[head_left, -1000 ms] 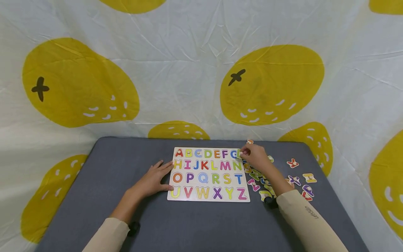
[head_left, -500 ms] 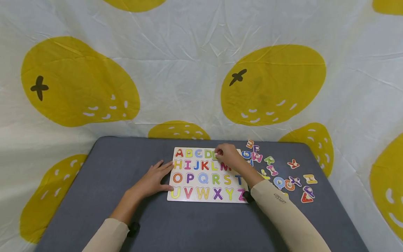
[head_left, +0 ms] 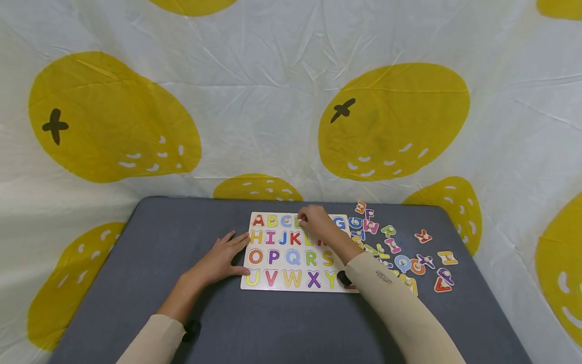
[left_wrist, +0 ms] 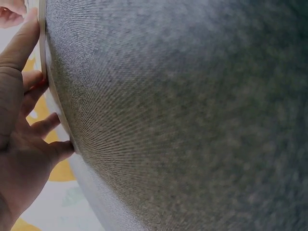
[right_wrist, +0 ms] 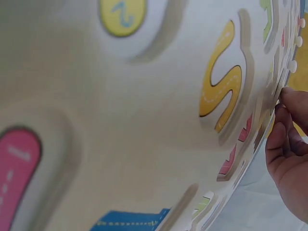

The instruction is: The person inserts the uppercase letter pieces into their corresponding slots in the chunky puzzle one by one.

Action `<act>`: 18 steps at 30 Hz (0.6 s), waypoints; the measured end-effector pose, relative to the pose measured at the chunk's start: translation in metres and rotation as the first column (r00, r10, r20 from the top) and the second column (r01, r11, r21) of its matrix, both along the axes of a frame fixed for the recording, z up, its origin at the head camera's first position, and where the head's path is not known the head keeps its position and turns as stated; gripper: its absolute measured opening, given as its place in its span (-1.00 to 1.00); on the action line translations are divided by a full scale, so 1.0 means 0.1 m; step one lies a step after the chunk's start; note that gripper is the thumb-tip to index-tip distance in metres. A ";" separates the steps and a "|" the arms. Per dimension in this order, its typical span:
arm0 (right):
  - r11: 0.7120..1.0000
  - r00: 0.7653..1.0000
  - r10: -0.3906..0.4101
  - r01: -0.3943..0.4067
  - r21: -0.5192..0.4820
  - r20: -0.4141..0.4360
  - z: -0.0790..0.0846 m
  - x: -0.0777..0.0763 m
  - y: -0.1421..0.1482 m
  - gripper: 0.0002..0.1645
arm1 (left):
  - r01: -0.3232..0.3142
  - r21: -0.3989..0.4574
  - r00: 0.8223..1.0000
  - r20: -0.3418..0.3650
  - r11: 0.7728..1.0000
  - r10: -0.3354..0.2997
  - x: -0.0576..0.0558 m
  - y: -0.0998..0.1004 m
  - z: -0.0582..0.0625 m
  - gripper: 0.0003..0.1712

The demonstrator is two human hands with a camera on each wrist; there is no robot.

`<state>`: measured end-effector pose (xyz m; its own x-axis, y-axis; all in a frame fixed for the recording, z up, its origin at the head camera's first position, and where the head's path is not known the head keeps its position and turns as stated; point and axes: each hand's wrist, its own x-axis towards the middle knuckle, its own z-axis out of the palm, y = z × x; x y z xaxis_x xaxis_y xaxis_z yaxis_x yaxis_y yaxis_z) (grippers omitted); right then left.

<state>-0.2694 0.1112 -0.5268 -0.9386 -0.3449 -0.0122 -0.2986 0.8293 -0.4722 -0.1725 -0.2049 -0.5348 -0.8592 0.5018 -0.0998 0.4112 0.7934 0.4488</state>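
Observation:
A white alphabet puzzle board (head_left: pixel 280 279) lies on the grey table. My left hand (head_left: pixel 223 260) rests at its left edge, thumb and fingers spread; the left wrist view shows these fingers (left_wrist: pixel 45 126) near the board's rim. Over the top row, my right hand (head_left: pixel 317 221) pinches a green letter D piece (head_left: pixel 297 221) at the D slot, mostly hidden under the fingers. To its left, the letter A piece (head_left: pixel 258 221), letter B piece (head_left: pixel 272 221) and letter C piece (head_left: pixel 286 221) sit in their slots. Their white knobs (right_wrist: pixel 292 66) stand up in the right wrist view.
Right of the board lie several loose letter pieces, among them a pink W (head_left: pixel 370 227), a blue Q (head_left: pixel 402 263), a red Y (head_left: pixel 423 236) and a yellow H (head_left: pixel 447 258). Behind the table (head_left: pixel 191 215) hangs a white curtain (head_left: pixel 259 101) with yellow fruit prints.
My right hand has carried the green letter piece leftward along the top row, from beside the G to the D slot. The left hand has stayed at the board's edge.

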 end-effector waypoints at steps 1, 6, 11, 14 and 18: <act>1.000 1.000 -0.005 0.005 -0.001 0.001 0.00 0.00 -0.01 -0.94 | -0.001 0.000 1.000 0.004 1.000 0.001 0.00 0.00 0.00 0.14; 0.999 0.999 -0.033 0.033 0.009 0.004 0.02 0.02 -0.04 -0.94 | -0.003 0.001 1.000 -0.006 1.000 0.003 0.00 -0.01 0.00 0.13; 1.000 0.999 -0.030 0.030 -0.006 0.010 0.06 0.06 -0.03 -0.90 | 0.003 -0.001 1.000 -0.024 1.000 -0.003 0.01 -0.01 -0.01 0.13; 0.999 1.000 -0.025 0.026 -0.035 0.011 0.08 0.08 0.03 -0.83 | 0.008 0.005 0.999 -0.031 1.000 -0.008 0.01 -0.01 -0.01 0.12; 0.998 1.000 -0.016 0.015 -0.065 -0.021 0.08 0.07 0.20 -0.81 | 0.001 0.007 1.000 -0.026 1.000 -0.001 0.02 0.00 -0.01 0.11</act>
<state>-0.2625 0.1308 -0.5192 -0.9436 -0.3297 0.0302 -0.2967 0.8016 -0.5190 -0.1708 -0.2048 -0.5358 -0.8608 0.5035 -0.0742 0.4237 0.7898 0.4435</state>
